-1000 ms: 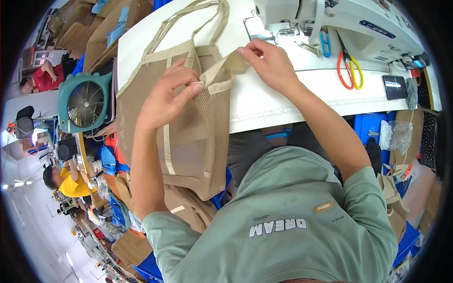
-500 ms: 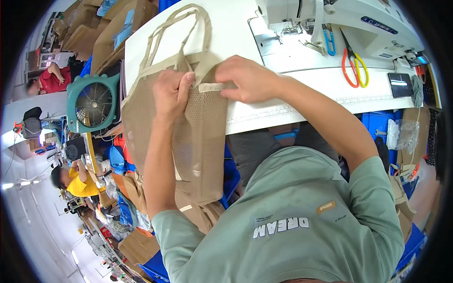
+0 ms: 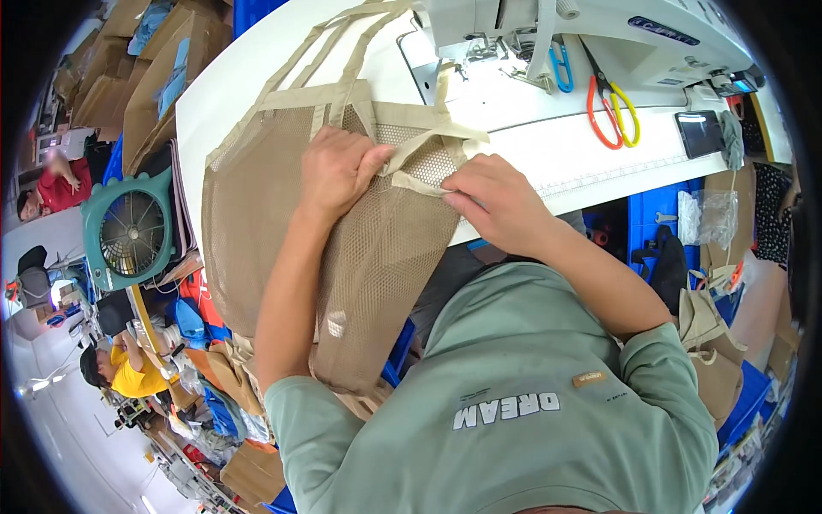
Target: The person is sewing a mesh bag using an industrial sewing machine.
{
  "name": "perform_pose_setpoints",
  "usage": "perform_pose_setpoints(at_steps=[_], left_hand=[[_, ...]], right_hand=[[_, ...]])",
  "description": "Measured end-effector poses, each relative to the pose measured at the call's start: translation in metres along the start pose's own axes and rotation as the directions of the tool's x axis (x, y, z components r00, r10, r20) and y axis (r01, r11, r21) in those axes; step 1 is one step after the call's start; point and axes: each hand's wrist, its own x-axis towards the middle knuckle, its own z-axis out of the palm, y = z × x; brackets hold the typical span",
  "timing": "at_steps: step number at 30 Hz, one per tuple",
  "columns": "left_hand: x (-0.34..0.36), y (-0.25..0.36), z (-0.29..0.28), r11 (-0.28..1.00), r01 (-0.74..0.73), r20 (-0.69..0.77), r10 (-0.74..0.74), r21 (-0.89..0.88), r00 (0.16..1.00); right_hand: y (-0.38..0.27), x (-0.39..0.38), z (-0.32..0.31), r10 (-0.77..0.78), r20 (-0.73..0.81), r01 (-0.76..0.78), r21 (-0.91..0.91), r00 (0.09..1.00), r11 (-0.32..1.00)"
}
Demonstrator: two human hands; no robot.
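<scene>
A khaki mesh tote bag (image 3: 257, 188) with long fabric handles lies over the white table, its lower part hanging off the front edge. My left hand (image 3: 341, 176) is closed on the bound top rim near a handle's base, thumb pointing right. To its right, my right hand (image 3: 501, 201) pinches the light binding at the rim's right corner. Between the two hands the bag's mouth gapes, showing mesh inside. The handles reach toward the far edge, beside the sewing machine (image 3: 591, 34).
Scissors (image 3: 610, 111) with orange and yellow handles, blue thread snips (image 3: 561, 68) and a black phone (image 3: 699, 134) lie right on the table (image 3: 565, 146). A green fan (image 3: 130, 231) stands left. People in yellow (image 3: 137, 373) and red (image 3: 62, 184) are farther left.
The bag's top has shifted right and its mouth is spread wider. My right hand has moved right and down with the rim corner; my left hand has moved slightly right, still gripping.
</scene>
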Motion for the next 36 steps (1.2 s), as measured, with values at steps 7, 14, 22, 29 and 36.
perform_pose_setpoints(at_steps=[7, 14, 22, 29, 36], left_hand=[[0.008, 0.036, -0.047, 0.982, 0.058, 0.226, -0.016, -0.182, 0.974], [0.034, 0.048, -0.054, 0.936, 0.224, 0.470, -0.073, -0.273, 0.880], [0.061, 0.068, -0.059, 0.940, 0.247, 0.598, -0.062, -0.234, 0.799], [0.052, 0.067, -0.052, 0.901, 0.392, 0.661, -0.182, -0.183, 0.728], [0.068, 0.074, -0.051, 0.856, 0.483, 0.691, -0.237, -0.184, 0.683]], right_hand=[[0.013, 0.008, -0.003, -0.189, -0.107, 0.172, -0.151, 0.976, 0.973], [0.003, -0.003, -0.027, -0.078, -0.393, 0.052, -0.078, 0.916, 0.996], [0.031, 0.013, -0.047, -0.158, -0.166, 0.119, -0.225, 0.973, 0.967], [0.020, -0.015, -0.072, 0.072, -0.094, -0.064, 0.086, 0.993, 0.994], [0.015, -0.001, -0.092, 0.282, -0.103, -0.195, 0.501, 0.954, 0.843]])
